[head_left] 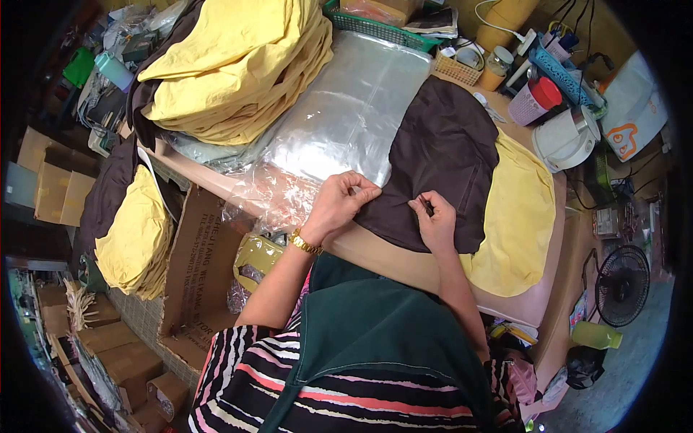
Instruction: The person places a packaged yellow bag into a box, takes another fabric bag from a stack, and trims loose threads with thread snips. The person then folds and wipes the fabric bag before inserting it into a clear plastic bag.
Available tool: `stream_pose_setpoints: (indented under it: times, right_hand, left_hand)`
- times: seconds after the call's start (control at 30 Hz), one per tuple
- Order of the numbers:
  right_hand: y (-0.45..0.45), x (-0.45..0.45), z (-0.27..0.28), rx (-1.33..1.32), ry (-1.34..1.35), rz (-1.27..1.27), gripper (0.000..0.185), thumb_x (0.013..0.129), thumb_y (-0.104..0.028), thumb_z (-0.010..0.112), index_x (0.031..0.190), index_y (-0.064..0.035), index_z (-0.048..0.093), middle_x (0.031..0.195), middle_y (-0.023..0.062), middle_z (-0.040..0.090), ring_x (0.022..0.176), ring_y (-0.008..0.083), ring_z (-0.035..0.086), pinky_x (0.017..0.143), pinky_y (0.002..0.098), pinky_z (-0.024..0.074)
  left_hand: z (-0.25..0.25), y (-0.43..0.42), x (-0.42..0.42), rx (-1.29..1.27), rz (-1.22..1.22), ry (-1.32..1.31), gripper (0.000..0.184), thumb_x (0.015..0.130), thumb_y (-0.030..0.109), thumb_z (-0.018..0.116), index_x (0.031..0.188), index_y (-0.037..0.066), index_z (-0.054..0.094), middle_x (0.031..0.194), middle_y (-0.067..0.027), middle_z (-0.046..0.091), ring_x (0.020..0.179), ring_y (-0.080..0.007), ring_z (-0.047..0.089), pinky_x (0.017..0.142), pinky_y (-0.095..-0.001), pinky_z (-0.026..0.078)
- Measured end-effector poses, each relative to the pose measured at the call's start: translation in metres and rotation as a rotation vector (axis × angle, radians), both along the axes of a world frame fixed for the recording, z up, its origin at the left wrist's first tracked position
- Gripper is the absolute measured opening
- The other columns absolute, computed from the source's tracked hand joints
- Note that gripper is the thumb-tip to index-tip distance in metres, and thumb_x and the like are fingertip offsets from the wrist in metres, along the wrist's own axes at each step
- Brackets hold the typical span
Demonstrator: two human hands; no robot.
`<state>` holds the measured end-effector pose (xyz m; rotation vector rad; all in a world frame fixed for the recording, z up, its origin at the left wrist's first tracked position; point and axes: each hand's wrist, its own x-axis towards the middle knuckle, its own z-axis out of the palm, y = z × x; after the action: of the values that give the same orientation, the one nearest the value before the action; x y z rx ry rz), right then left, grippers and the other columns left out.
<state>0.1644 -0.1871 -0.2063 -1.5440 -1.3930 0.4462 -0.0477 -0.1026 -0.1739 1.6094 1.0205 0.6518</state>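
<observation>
A dark brown cloth piece (444, 137) lies on the table in front of me, with a yellow cloth part (516, 216) spread out at its right side. My left hand (338, 206), with a gold watch on the wrist, pinches the brown cloth at its left edge with thumb and forefinger. Over the cloth's lower middle, my right hand (438, 222) is closed around something small and dark, mostly hidden by the fingers. Clear plastic bags (346, 108) lie flat in a stack just beyond my left hand.
A tall pile of yellow cloth (231, 72) stands at the back left. More yellow and brown cloth (133, 231) hangs lower left, beside an opened cardboard box (191, 274). At the right are a pink cup (533, 101), a white kettle (567, 141) and a black fan (622, 286).
</observation>
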Motion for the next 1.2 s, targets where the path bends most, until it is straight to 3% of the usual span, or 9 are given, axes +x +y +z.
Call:
stream_pose_setpoints:
  times: [0.03,0.1,0.3,0.4,0.5,0.57,0.8,1.13,1.2]
  right_hand:
    - [0.0,-0.001,0.001,0.004,-0.003,0.001,0.019,0.081,-0.008,0.074,0.08,0.0012,0.058,0.067,0.0088,0.057,0.055,0.0165,0.051,0.054,0.0291,0.0404]
    - [0.001,-0.002,0.002,0.009,-0.003,0.005,0.019,0.08,-0.009,0.075,0.08,0.0012,0.058,0.067,0.0088,0.057,0.055,0.0167,0.051,0.054,0.0293,0.0405]
    - [0.0,-0.003,0.004,0.017,-0.039,0.001,0.02,0.08,-0.008,0.075,0.08,0.0016,0.058,0.067,0.0091,0.058,0.055,0.0171,0.052,0.054,0.0293,0.0412]
    - [0.001,-0.005,0.009,-0.054,-0.035,0.019,0.019,0.081,-0.012,0.075,0.084,-0.0001,0.061,0.078,0.0092,0.062,0.061,0.0164,0.056,0.056,0.0305,0.0439]
    - [0.001,-0.027,0.046,0.12,-0.037,-0.073,0.018,0.081,-0.015,0.074,0.089,-0.0028,0.063,0.089,0.007,0.061,0.069,0.019,0.061,0.06,0.0328,0.0473]
    - [-0.005,-0.033,0.075,-0.038,-0.338,0.022,0.021,0.079,-0.015,0.074,0.095,-0.0063,0.065,0.093,0.005,0.057,0.075,0.0227,0.063,0.064,0.0356,0.049]
    - [-0.001,-0.049,0.106,0.063,-0.546,0.126,0.023,0.073,-0.012,0.074,0.088,-0.0078,0.057,0.083,0.0056,0.052,0.065,0.0251,0.06,0.059,0.0369,0.047]
    - [0.009,-0.052,0.105,0.05,-0.571,0.14,0.025,0.074,-0.011,0.074,0.087,-0.0077,0.053,0.083,0.0071,0.052,0.062,0.0276,0.059,0.058,0.0368,0.0475]
    - [0.018,-0.04,0.1,0.123,-0.368,0.007,0.027,0.076,-0.012,0.074,0.094,-0.0069,0.055,0.088,0.0083,0.055,0.07,0.0275,0.061,0.063,0.0364,0.0495]
  left_hand:
    - [0.0,-0.002,0.0,0.0,0.001,0.002,0.019,0.088,0.014,0.07,0.099,-0.002,0.067,0.08,-0.0025,0.067,0.056,-0.0057,0.053,0.053,-0.0215,0.044]
    - [0.002,-0.008,0.002,-0.42,0.073,-0.364,0.015,0.092,0.013,0.066,0.09,-0.001,0.063,0.083,-0.0051,0.067,0.061,-0.0082,0.062,0.056,-0.019,0.05]
    - [-0.008,-0.015,0.0,-0.727,0.104,-0.718,0.016,0.096,0.011,0.057,0.087,-0.001,0.054,0.087,-0.0106,0.063,0.088,-0.0236,0.071,0.075,-0.0261,0.06]
    - [-0.007,-0.018,-0.002,-0.657,0.069,-0.699,0.017,0.098,0.011,0.055,0.088,-0.002,0.05,0.086,-0.0104,0.062,0.091,-0.0267,0.07,0.08,-0.0287,0.06]
    - [0.004,-0.02,-0.003,-0.592,0.038,-0.674,0.017,0.099,0.013,0.052,0.089,-0.001,0.048,0.088,-0.0111,0.063,0.093,-0.0261,0.07,0.082,-0.0294,0.059]
    - [0.013,-0.021,-0.002,-0.568,0.045,-0.645,0.017,0.1,0.013,0.051,0.09,-0.001,0.048,0.089,-0.011,0.063,0.093,-0.025,0.07,0.082,-0.029,0.059]
    - [0.014,-0.023,0.0,-0.495,0.077,-0.605,0.02,0.1,0.016,0.051,0.093,-0.003,0.048,0.089,-0.0096,0.061,0.083,-0.015,0.069,0.074,-0.025,0.058]
    - [0.021,-0.028,-0.004,-0.443,0.052,-0.605,0.018,0.1,0.017,0.052,0.091,0.002,0.047,0.091,-0.0076,0.06,0.084,-0.0146,0.066,0.08,-0.0278,0.057]
    - [0.018,-0.015,-0.038,-0.249,0.138,-0.505,0.015,0.099,0.015,0.053,0.095,0.001,0.048,0.091,-0.0079,0.064,0.072,-0.0125,0.064,0.065,-0.0239,0.054]
